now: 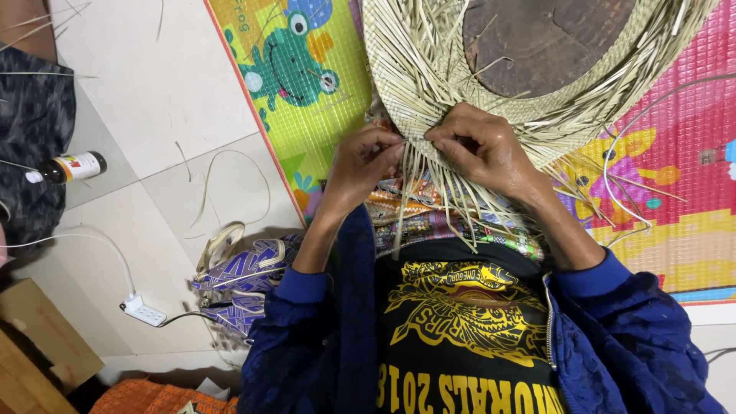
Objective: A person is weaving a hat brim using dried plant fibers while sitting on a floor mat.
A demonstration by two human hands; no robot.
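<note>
Nearest the camera, a black shirt point(460, 345) with a yellow print and a dark blue jacket point(613, 345) are filling the bottom of the head view; both are running off the lower edge.

Beyond them, both hands are working at the rim of a woven straw hat point(429, 69). On the picture's left, the left hand point(360, 165) is curling its fingers together, pinching straw strands at the rim. Just beside it, the right hand point(479, 149) is clamping its bent fingers on the same rim; its fingertips are tucking under the weave, so how many strands it is gripping is hard to tell. Loose straw ends point(437, 207) are hanging down below the fingers over a patterned cloth point(414, 215).

Above the fingers, a dark round block point(544, 38) is sitting inside the hat, cut off by the top edge. A colourful play mat point(307, 84) is lying under everything.

Well away from the left fingers, a small dark bottle point(65, 169), a white power strip point(143, 310) and a purple woven bag point(238, 280) are lying on pale tiles point(153, 100).
</note>
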